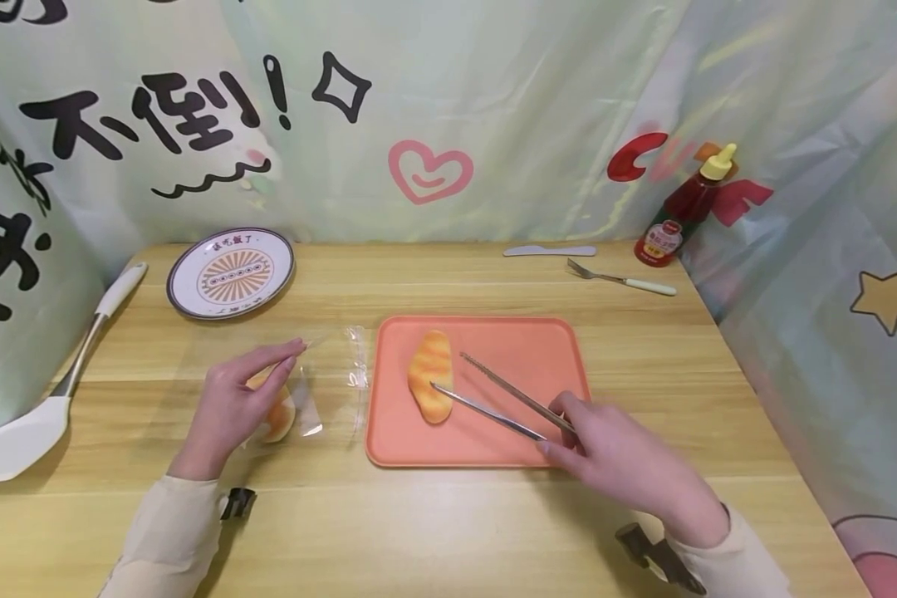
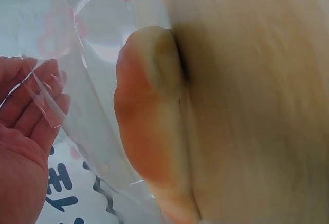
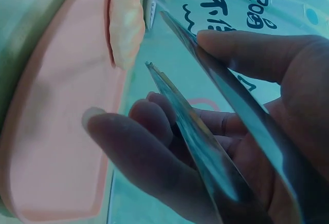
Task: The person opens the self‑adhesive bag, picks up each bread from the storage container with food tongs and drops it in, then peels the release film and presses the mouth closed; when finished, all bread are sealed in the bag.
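My left hand [image 1: 227, 403] pinches the edge of a clear plastic bag [image 1: 335, 386] between thumb and fingers, lifting that edge off the table. Inside the bag a bread roll [image 2: 146, 116] with a browned top lies on the wood, partly hidden by the hand in the head view. In my right hand [image 1: 616, 453] is a pair of metal tongs [image 1: 517, 391], their two arms spread apart. A second, long bread roll [image 1: 432, 361] lies on the pink tray [image 1: 523, 349]. One tong tip overlaps this roll in the head view; the other is off its right side.
A round plate [image 1: 187, 286] lies at the back left, with a white spatula [image 1: 26, 440] along the left edge. At the back right are a light-coloured knife [image 1: 549, 251], a fork [image 1: 628, 282] and a sauce bottle [image 1: 669, 224]. A printed curtain [image 1: 508, 108] hangs behind the table.
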Motion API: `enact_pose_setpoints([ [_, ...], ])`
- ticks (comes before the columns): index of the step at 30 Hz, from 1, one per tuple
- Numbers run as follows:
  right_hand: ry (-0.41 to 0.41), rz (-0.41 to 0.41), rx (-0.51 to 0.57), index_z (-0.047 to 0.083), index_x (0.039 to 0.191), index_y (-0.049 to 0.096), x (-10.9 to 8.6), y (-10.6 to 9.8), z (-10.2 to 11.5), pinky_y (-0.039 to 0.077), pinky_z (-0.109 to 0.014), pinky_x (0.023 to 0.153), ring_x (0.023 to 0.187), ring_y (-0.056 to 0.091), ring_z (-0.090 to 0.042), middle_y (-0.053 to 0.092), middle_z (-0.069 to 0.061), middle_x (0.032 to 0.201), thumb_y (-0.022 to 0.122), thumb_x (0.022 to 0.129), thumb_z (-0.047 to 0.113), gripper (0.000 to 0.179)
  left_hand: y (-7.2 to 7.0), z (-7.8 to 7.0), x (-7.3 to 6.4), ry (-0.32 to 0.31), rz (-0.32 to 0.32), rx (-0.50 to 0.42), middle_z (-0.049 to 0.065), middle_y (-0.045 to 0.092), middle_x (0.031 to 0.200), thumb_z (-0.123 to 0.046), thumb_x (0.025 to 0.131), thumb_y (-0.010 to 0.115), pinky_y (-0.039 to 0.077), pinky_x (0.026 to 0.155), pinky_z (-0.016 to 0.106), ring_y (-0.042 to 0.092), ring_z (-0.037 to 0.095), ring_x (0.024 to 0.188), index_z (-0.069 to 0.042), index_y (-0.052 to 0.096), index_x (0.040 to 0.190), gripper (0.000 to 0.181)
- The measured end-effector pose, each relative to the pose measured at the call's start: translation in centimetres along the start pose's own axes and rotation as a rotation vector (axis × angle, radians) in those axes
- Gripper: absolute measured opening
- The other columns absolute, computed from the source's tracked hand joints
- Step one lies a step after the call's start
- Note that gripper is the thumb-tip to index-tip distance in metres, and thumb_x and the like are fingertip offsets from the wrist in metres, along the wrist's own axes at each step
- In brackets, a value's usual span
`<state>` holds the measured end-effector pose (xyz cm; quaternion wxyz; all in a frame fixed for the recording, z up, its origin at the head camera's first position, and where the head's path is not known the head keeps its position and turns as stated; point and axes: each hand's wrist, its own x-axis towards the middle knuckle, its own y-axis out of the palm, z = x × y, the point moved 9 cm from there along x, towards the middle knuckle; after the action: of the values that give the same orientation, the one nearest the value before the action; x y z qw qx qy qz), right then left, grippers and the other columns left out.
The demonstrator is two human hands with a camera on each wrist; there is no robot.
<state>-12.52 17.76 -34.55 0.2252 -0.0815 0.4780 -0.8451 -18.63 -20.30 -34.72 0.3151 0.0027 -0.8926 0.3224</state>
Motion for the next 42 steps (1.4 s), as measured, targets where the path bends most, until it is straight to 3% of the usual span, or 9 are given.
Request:
enact_pose_setpoints([
  [16,0.040,0.024,-0.019,0.011,0.099,0.054,-0.3,1.8,0.0,0.037,-0.021,0.042,0.050,0.038,-0.002,0.044,0.011,0.063,0.072,0.091,0.025,0.023,0.0,0.0,0.1,-0.012,0.010,0.005,0.007,0.072,0.109,0.007,0.086,0.071,0.044,0.093,0.012,0.064,0.005,0.105,-0.004,0.075,0.109,0.026],
  [27,0.034,0.028,-0.031,0.011,0.097,0.056,-0.1,2.2,0.4,0.034,-0.022,0.040,0.048,0.036,-0.002,0.040,0.010,0.061,0.069,0.093,0.031,0.024,0.0,-0.3,0.2,0.010,-0.001,-0.010,0.008,0.072,0.108,0.009,0.084,0.072,0.044,0.093,0.013,0.067,0.015,0.103,-0.004,0.076,0.107,0.027],
  [30,0.007,0.018,-0.079,0.012,0.093,0.054,0.0,2.2,0.7,0.033,-0.022,0.039,0.047,0.035,-0.002,0.039,0.010,0.061,0.069,0.094,0.029,0.022,0.0,-0.2,0.2,0.017,-0.003,-0.011,0.008,0.072,0.108,0.009,0.083,0.073,0.044,0.093,0.013,0.066,0.013,0.104,-0.004,0.076,0.107,0.027],
  [34,-0.085,-0.057,-0.226,0.015,0.086,0.051,0.2,1.7,1.4,0.030,-0.022,0.040,0.049,0.033,-0.002,0.035,0.012,0.061,0.070,0.092,0.026,0.023,0.1,-0.2,0.1,0.021,-0.002,-0.013,0.008,0.073,0.107,0.010,0.083,0.072,0.045,0.093,0.013,0.065,0.010,0.104,-0.004,0.076,0.107,0.028],
  [38,-0.146,-0.153,-0.368,0.015,0.086,0.052,0.1,1.2,1.8,0.028,-0.023,0.040,0.048,0.032,-0.005,0.033,0.012,0.063,0.072,0.089,0.025,0.023,0.0,0.0,0.1,0.019,-0.001,-0.012,0.008,0.073,0.107,0.010,0.084,0.072,0.045,0.093,0.013,0.066,0.011,0.104,-0.004,0.076,0.107,0.028],
  [42,-0.161,-0.188,-0.425,0.012,0.090,0.057,0.1,0.9,1.8,0.027,-0.023,0.038,0.046,0.031,-0.007,0.038,0.010,0.065,0.073,0.088,0.020,0.018,0.0,0.1,0.1,0.011,0.005,-0.002,0.008,0.072,0.108,0.008,0.085,0.071,0.044,0.093,0.013,0.066,0.013,0.104,-0.004,0.076,0.108,0.027],
])
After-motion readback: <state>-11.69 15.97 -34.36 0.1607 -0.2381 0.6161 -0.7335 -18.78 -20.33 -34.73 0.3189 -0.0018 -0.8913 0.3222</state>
